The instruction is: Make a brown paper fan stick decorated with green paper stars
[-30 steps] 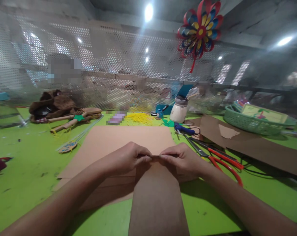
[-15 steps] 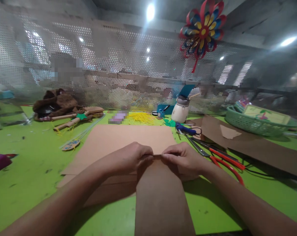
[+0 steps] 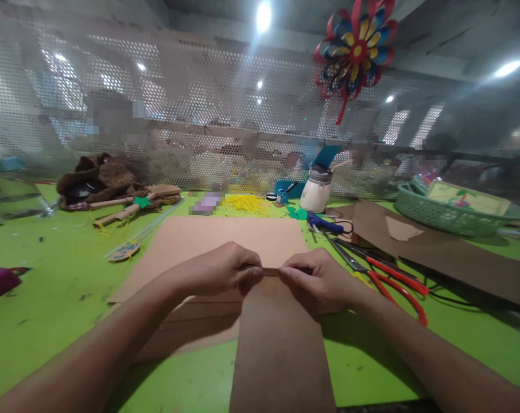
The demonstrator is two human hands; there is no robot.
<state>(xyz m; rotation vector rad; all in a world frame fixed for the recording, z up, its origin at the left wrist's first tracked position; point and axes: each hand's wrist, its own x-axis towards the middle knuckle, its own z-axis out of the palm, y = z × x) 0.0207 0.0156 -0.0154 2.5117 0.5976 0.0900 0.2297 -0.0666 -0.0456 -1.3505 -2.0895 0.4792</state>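
Observation:
A long strip of brown paper runs from the table's near edge to my hands. My left hand and my right hand both pinch its far end, where the paper is folded or rolled over into a narrow band between my fingertips. The hands sit side by side, nearly touching. Under them lies a larger sheet of light brown cardboard on the green table.
Red-handled scissors and a blue-handled tool lie right of my right hand. More brown sheets, a green basket and a white jar stand further back. Brown fabric and paper sticks are far left. A paper pinwheel hangs on the mesh wall.
My hands keep their pinch on the strip's far end and have lifted it slightly; the folded band between the fingertips looks a little thicker. The view shifted slightly.

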